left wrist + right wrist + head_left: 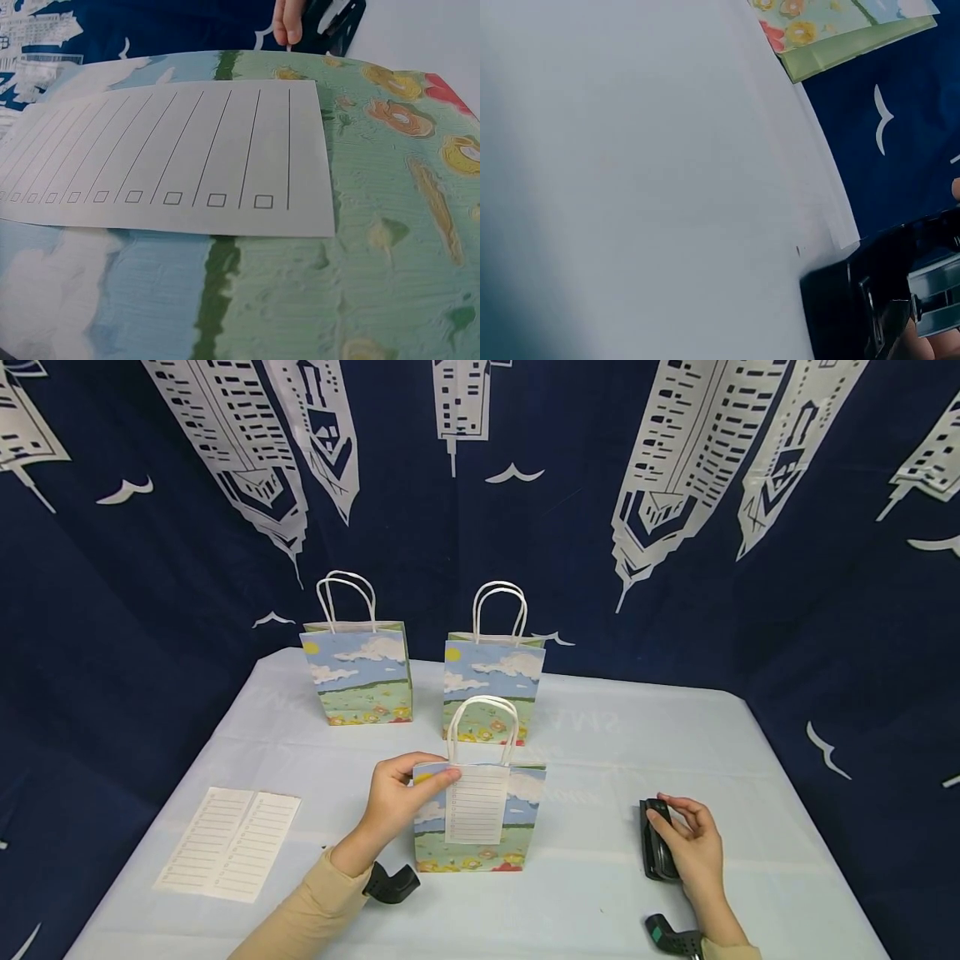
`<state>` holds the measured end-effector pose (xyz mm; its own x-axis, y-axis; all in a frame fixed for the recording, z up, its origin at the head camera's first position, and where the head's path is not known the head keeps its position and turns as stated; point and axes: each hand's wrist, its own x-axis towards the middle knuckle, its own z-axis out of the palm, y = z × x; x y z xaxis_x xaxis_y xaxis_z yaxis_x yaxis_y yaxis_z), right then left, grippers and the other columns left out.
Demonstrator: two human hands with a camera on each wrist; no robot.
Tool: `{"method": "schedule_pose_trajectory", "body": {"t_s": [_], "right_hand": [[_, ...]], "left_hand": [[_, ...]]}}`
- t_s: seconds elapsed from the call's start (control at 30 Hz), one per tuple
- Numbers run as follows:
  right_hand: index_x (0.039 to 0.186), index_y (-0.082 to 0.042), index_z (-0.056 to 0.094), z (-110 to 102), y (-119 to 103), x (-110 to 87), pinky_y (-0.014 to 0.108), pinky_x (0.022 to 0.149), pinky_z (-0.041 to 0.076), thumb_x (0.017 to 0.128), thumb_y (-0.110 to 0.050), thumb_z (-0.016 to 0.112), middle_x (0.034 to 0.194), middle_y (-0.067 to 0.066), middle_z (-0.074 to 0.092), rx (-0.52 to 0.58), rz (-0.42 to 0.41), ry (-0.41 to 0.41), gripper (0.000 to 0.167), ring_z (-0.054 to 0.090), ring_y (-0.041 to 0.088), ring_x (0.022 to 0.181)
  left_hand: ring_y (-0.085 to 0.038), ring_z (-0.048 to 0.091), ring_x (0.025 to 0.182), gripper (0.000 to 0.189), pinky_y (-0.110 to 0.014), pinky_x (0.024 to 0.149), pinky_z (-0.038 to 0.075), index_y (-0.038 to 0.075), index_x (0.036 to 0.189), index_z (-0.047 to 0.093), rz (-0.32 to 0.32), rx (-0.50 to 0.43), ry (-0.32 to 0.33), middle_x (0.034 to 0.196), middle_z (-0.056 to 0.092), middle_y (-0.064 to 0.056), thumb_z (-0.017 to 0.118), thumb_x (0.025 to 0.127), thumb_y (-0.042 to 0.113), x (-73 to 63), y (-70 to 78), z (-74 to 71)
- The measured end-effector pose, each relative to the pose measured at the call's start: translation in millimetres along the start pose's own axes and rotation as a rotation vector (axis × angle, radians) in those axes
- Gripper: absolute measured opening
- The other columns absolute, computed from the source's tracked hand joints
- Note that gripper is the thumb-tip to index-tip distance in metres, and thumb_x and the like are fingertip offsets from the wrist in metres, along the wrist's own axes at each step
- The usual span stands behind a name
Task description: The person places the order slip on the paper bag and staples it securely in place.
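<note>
My left hand [401, 793] pinches a lined checklist slip [476, 814] against the top edge of the front paper gift bag [431, 852], thumb on the slip's upper left corner. The bag stands upright, printed with sky, meadow and flowers, its white handles [484, 700] raised. In the left wrist view the slip [172, 150] lies over the bag's front [285, 300], checkboxes along one side. Off to the right, my right hand [697, 843] grips a black stapler [658, 852], thumb across its top. The stapler [832, 307] fills the lower right corner of the right wrist view.
Two matching gift bags stand farther back, one on the left [360, 681] and one [491, 672] partly behind the front bag's handles. Two more checklist slips [228, 843] lie side by side at left on the white-covered table [585, 902]. A navy patterned curtain [555, 552] hangs behind.
</note>
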<state>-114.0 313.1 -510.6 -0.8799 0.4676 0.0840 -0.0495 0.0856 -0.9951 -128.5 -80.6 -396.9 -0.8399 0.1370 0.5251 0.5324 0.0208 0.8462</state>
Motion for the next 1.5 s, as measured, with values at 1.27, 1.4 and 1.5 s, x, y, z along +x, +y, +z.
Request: {"method": "schedule_pose_trajectory", "body": {"t_s": [1.27,1.4,1.5], "right_hand": [[0.128,0.002,0.047,33,-34,-10.8,0.017,0.074,0.051,0.084,-0.004,0.07,0.105,-0.013,0.066,0.113,0.006,-0.221,0.05,0.064,0.003,0.091],[0.129,0.003,0.049,37,-36,-9.7,0.016,0.078,0.05,0.083,-0.008,0.072,0.106,-0.012,0.065,0.109,-0.029,-0.272,0.052,0.062,0.001,0.094],[0.128,0.0,0.053,40,-39,-9.2,0.015,0.08,0.049,0.082,-0.01,0.073,0.111,-0.006,0.062,0.074,-0.019,-0.287,0.052,0.061,0.002,0.099]], "left_hand": [[-0.011,0.03,0.044,0.009,-0.026,0.041,0.028,-0.006,0.087,0.07,-0.007,0.007,-0.005,0.076,0.069,-0.016,0.072,0.078,-0.005,-0.2,0.2,-0.4],[-0.011,0.029,0.042,0.009,-0.026,0.04,0.028,-0.007,0.086,0.07,0.0,0.005,-0.006,0.075,0.068,-0.017,0.072,0.078,-0.006,0.0,0.6,-0.2],[-0.01,0.025,0.042,0.009,-0.025,0.04,0.027,-0.007,0.086,0.07,0.002,0.014,-0.002,0.069,0.066,-0.016,0.071,0.077,-0.008,-0.1,0.6,0.1]]}}
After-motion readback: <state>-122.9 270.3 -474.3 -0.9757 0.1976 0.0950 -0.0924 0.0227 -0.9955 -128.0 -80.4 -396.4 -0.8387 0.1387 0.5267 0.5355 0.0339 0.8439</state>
